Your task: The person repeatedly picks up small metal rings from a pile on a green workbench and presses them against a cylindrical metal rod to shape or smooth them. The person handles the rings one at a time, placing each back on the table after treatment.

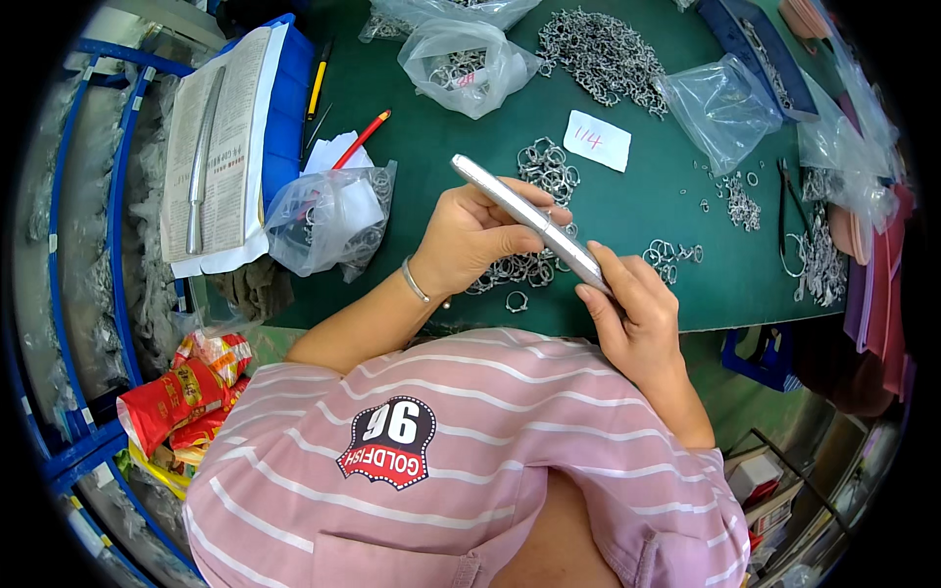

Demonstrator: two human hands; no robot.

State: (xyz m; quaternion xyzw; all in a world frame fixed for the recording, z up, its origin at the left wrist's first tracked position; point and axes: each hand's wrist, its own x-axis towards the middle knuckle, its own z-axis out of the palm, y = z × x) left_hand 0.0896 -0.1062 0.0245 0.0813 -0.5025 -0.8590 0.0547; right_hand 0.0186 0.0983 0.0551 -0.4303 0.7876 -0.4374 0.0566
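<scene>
While gripped at both ends above the near edge of the dark green table [647,211]: long, tapered silver metal rod [534,222], slanting from upper left down to lower right. Right hand [635,312] closed on the lower end, fingers curled over it. Left hand [477,235] wrapped round the middle, thumb pressed along the shaft, thin silver bangle [416,284] on the wrist. Just beneath both hands, on the table's near edge, small heap of loose silver metal rings [520,269]; one stray ring nearer the edge. Slightly right of that, another small cluster of rings [671,257]. Left of the hands, at the table's left edge, clear plastic bag [328,218] holding rings and white paper; beyond it a red pencil [361,139] and a yellow-and-black pen [319,83]. Mid-table, white paper slip [598,140] with red handwriting; to its right, crumpled empty clear bag [723,108]. Towards the far edge, large pile of silver rings [603,54] and a further clear bag of rings [469,64]. Off the table's left edge, folded newspaper [221,147] with a second metal rod lying on it.
</scene>
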